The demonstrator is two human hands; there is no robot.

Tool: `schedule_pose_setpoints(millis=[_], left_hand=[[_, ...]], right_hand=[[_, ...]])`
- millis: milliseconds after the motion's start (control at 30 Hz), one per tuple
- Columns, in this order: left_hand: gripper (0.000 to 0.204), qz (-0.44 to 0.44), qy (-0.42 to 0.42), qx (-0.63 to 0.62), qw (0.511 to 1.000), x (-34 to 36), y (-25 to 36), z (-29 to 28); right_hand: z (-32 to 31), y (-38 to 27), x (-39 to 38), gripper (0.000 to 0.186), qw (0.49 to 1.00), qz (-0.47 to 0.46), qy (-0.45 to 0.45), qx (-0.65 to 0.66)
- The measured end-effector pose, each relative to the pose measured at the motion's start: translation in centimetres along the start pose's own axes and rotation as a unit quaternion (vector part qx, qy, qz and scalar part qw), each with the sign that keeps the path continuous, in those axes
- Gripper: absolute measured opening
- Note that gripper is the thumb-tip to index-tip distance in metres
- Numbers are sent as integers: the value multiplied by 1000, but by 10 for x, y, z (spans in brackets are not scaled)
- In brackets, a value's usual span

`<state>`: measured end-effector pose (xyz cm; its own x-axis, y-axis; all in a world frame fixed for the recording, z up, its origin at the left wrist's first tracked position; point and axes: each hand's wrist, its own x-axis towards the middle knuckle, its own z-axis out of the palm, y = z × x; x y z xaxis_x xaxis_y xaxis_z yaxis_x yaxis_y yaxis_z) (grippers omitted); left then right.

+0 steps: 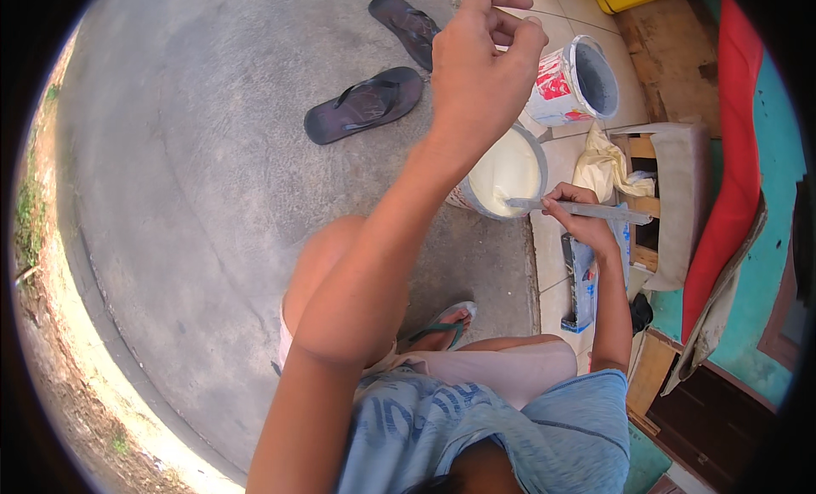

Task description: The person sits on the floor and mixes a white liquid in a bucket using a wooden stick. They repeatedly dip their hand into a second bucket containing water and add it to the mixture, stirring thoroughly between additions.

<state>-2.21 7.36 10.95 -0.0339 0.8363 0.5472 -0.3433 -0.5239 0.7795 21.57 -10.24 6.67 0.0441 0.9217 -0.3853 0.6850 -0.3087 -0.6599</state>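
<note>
My right hand (582, 213) is closed round a flat grey stirring stick (612, 212). The stick's left end dips into the creamy white paint (507, 167) inside a bucket (544, 158), close to the rim. My left arm reaches far forward, and my left hand (484, 65) is raised above the area beyond the paint bucket. Its fingers are loosely bent and apart, with nothing seen in them. Just right of that hand, a second white bucket (565, 93) with a grey inside leans on its side, its outside streaked with paint.
Two dark flip-flops (365, 105) lie on the grey concrete floor (212, 196). Right of the paint bucket are a crumpled cream cloth (602, 164), a blue-edged tray (581, 281) and an upholstered wooden frame (676, 205). Red fabric (731, 154) hangs beside a turquoise wall (769, 281).
</note>
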Motion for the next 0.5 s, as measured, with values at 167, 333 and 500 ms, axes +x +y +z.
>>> schedule_pose_setpoints(millis=[167,333,500], left_hand=[[27,-230,-5,-59,971,3,24,4],[26,-245,-8,-45,968,2,27,6],[29,-199,-17,-20,980,-1,23,1]], right_hand=[[2,-3,16,17,992,-23,119,-43],[30,-11,17,19,996,-46,64,44],[0,-8,0,17,999,-21,-12,-24]])
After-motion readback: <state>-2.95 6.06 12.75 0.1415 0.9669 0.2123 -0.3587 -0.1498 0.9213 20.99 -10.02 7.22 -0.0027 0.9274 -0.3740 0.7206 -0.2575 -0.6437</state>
